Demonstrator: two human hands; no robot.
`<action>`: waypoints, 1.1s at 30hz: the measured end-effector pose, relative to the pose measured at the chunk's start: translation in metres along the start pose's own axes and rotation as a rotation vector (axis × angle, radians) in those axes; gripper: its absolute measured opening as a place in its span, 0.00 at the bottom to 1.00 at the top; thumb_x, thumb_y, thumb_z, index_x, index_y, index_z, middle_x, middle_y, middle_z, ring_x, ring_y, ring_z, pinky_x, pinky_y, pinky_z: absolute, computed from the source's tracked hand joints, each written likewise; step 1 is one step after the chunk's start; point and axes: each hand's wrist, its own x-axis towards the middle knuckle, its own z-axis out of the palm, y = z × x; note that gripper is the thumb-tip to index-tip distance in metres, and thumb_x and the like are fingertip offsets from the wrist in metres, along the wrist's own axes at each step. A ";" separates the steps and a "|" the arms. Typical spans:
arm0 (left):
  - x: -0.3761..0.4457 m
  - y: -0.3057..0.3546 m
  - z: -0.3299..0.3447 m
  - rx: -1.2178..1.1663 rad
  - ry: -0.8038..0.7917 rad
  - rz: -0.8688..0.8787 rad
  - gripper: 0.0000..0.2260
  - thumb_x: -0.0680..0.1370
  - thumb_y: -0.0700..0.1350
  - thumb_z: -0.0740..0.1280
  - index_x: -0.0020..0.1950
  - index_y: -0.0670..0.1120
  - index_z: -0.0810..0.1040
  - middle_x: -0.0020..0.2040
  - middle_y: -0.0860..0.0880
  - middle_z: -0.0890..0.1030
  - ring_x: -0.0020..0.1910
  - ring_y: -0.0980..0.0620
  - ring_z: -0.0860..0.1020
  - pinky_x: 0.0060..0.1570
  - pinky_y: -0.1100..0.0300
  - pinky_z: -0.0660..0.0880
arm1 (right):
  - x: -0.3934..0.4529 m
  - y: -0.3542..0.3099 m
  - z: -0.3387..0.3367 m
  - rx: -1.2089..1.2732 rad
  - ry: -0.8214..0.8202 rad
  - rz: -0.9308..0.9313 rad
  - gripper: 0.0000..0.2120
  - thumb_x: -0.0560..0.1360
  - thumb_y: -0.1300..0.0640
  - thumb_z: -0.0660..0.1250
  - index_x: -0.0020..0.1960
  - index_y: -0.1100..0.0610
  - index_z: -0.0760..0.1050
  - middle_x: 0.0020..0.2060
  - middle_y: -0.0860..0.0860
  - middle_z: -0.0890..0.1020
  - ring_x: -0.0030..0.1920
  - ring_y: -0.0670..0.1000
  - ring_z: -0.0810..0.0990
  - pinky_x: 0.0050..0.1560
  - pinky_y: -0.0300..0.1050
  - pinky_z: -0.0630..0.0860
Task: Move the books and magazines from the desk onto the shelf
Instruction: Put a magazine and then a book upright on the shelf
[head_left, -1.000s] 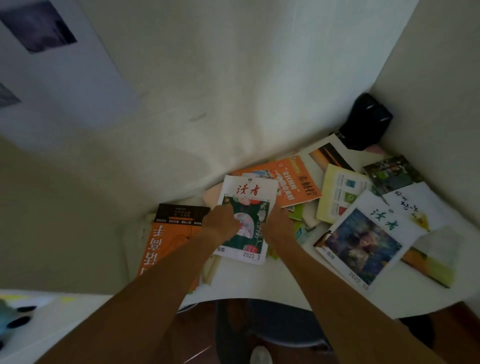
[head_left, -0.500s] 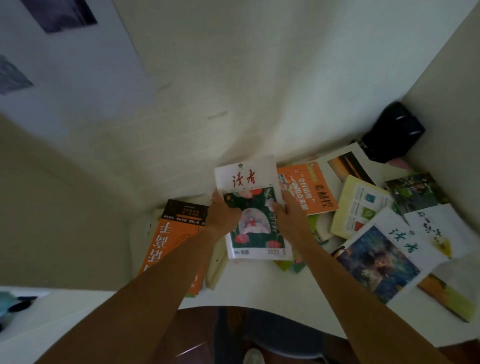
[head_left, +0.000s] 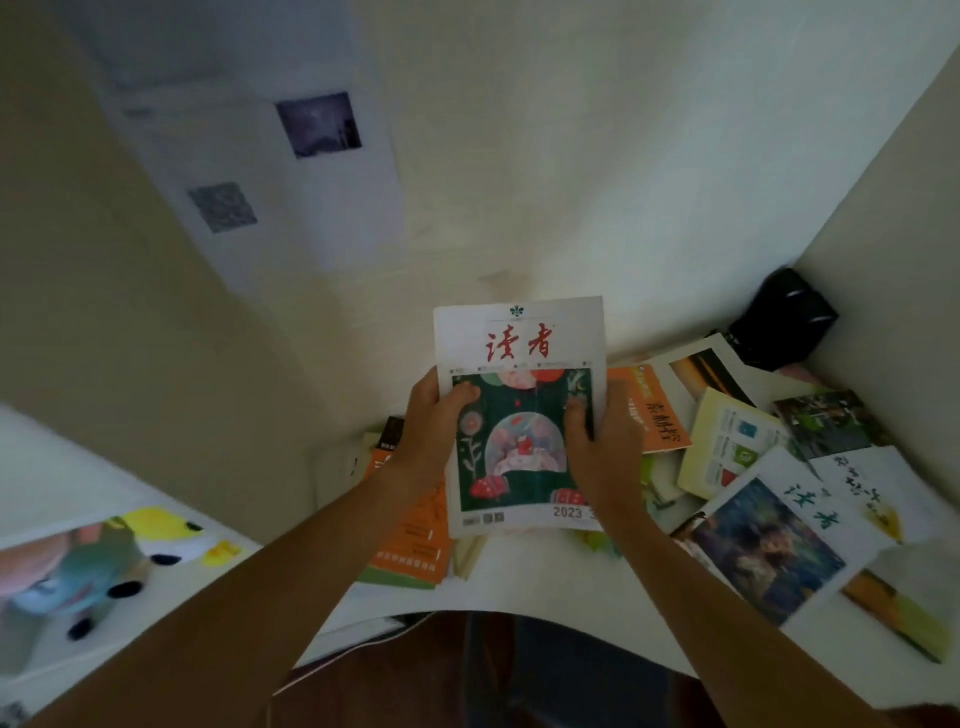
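A magazine (head_left: 519, 436) with a white top, red characters and a dark green picture is lifted above the white desk (head_left: 524, 582). My left hand (head_left: 434, 426) grips its left edge and my right hand (head_left: 605, 441) grips its right edge, thumbs on the cover. Several more books and magazines lie on the desk: an orange book (head_left: 415, 535) under my left arm, an orange booklet (head_left: 654, 410), a pale yellow book (head_left: 727, 447) and a white magazine with a blue picture (head_left: 774, 545) at the right. No shelf can be made out.
A black object (head_left: 782, 319) sits in the far right corner. Walls close the desk at the back and right. A paper sheet with dark squares (head_left: 270, 171) hangs on the back wall. A white surface with colourful patches (head_left: 98, 561) lies at the left.
Both hands have raised the green-cover magazine off the pile and up toward the wall. The view has tilted upward, showing more of the wall and the paper sheet.
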 end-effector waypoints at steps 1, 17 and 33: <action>-0.017 0.009 -0.009 -0.010 0.017 0.044 0.07 0.82 0.39 0.63 0.59 0.43 0.77 0.49 0.44 0.87 0.46 0.43 0.86 0.44 0.48 0.84 | -0.014 -0.012 0.003 0.017 0.022 -0.022 0.04 0.83 0.54 0.61 0.53 0.53 0.67 0.40 0.47 0.81 0.37 0.43 0.84 0.29 0.37 0.79; -0.248 0.126 -0.335 0.087 0.610 0.523 0.08 0.79 0.39 0.64 0.39 0.44 0.75 0.31 0.54 0.78 0.31 0.57 0.75 0.32 0.64 0.73 | -0.281 -0.297 0.168 0.042 -0.251 -0.927 0.12 0.82 0.47 0.56 0.52 0.55 0.70 0.31 0.47 0.73 0.27 0.39 0.65 0.35 0.24 0.67; -0.216 0.161 -0.447 0.191 1.097 0.450 0.08 0.84 0.45 0.62 0.59 0.45 0.79 0.50 0.51 0.85 0.46 0.54 0.85 0.40 0.59 0.84 | -0.190 -0.400 0.374 0.005 -0.574 -0.428 0.41 0.73 0.51 0.75 0.78 0.57 0.56 0.70 0.57 0.69 0.68 0.58 0.73 0.56 0.47 0.80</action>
